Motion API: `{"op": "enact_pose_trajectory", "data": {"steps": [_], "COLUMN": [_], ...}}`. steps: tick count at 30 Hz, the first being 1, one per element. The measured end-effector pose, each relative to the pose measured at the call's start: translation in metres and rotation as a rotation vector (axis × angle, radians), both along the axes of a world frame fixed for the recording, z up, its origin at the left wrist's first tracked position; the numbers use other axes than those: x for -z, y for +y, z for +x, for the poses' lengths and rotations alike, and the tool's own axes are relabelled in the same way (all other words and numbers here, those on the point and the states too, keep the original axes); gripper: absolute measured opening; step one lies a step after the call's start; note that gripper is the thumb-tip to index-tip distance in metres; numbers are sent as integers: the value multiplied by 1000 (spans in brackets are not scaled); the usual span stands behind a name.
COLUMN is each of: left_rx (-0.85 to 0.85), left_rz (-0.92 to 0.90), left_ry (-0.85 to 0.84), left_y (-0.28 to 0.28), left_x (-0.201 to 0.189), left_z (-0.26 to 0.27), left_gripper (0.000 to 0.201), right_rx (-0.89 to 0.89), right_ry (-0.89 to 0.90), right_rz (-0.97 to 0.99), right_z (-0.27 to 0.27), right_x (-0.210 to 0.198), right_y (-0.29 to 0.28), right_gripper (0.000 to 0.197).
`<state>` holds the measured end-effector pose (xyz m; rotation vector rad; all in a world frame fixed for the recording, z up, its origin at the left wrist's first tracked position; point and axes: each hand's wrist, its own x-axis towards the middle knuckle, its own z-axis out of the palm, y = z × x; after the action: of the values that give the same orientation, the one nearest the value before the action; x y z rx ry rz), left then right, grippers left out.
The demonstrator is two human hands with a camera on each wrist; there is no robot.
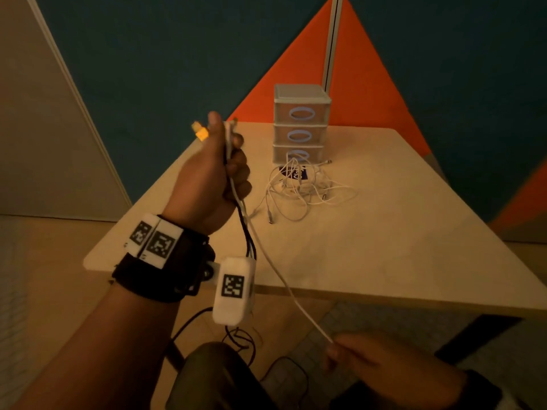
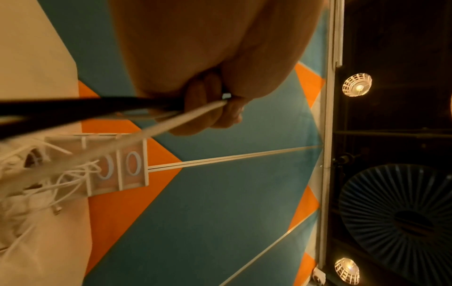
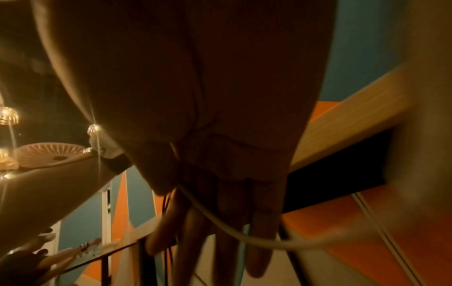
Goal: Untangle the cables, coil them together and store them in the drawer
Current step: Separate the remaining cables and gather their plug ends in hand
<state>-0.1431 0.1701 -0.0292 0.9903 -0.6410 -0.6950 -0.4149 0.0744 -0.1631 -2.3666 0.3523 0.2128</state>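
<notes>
Cables bunched in the raised left hand, one white cord drawn down to the right hand.

Left hand (image 1: pixel 213 173), fingers curled, grips a bundle of thin white and black cables (image 1: pixel 236 199) above the near left part of the pale wooden table (image 1: pixel 384 232), with a yellow plug (image 1: pixel 201 132) sticking out above the fist. One long white cable (image 1: pixel 284 279) runs taut from that fist down to the right hand (image 1: pixel 367 359), which pinches its end low at the near edge, below the tabletop. A loose tangle of white cables (image 1: pixel 299 187) lies on the table's far side, just in front of a small translucent three-drawer plastic unit (image 1: pixel 300 125) whose drawers all sit closed.
</notes>
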Motion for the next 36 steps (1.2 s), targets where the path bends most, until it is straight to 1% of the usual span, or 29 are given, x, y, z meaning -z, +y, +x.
{"op": "enact_pose_trajectory", "data": {"steps": [1,3,4,5,6,8,10,12,13,15,17,20,23,25,26,27,30,32,33,34,35,36], "left_rx": [23,79,107,133,160,201,225,257,278,304,324,328,313,306,309,307,255,234,226,217,222,240], "left_rz": [34,87,106,118,123,127,130,138,146,158,163,158,176,201,217,228,274,294,306,319,340,356], "left_ry": [-8,-28,-51,-87,-132,-207,-249,-286,-295,-298,-297,-318,-364,-343,-326,-331,-461,-533,-541,-543,-537,-494], "left_y": [-2,-4,-5,-4,-4,-1,0,-1,-2,-4,-5,-3,2,4,4,4,1,-2,-3,-3,-3,-4], "left_x": [4,13,17,21,24,30,34,36,36,35,35,35,33,33,34,35,42,46,47,47,47,47], "left_z": [-4,-10,-13,-15,-18,-22,-27,-34,-37,-42,-46,-50,-54,-56,-57,-57,-58,-59,-60,-61,-62,-63], "left_gripper": [50,48,44,37,30,23,13,16,19,21,22,28,34,47,50,47,9,12,7,12,21,32], "right_rx": [12,36,31,25,33,111,223,316,337,313,294,292,295,274,260,247,213,204,203,206,212,218], "right_ry": [3,-12,-17,-42,-77,-207,-379,-506,-554,-635,-700,-782,-792,-746,-724,-708,-681,-673,-670,-666,-666,-669], "right_rz": [-33,-40,-64,-103,-119,-30,33,-11,-4,55,82,111,121,134,113,69,-70,-154,-196,-228,-245,-241], "right_z": [1,4,5,7,10,17,30,46,56,76,90,101,106,108,109,109,103,97,95,93,91,89], "right_x": [2,2,-2,-10,-22,-54,-89,-119,-129,-142,-146,-147,-143,-140,-139,-137,-136,-135,-135,-135,-135,-135], "right_y": [-4,-12,-15,-20,-24,-26,-29,-36,-39,-39,-37,-32,-33,-33,-32,-32,-30,-29,-28,-28,-28,-29], "right_gripper": [26,8,15,29,34,33,38,49,49,38,26,21,16,13,11,9,10,7,8,11,17,24]}}
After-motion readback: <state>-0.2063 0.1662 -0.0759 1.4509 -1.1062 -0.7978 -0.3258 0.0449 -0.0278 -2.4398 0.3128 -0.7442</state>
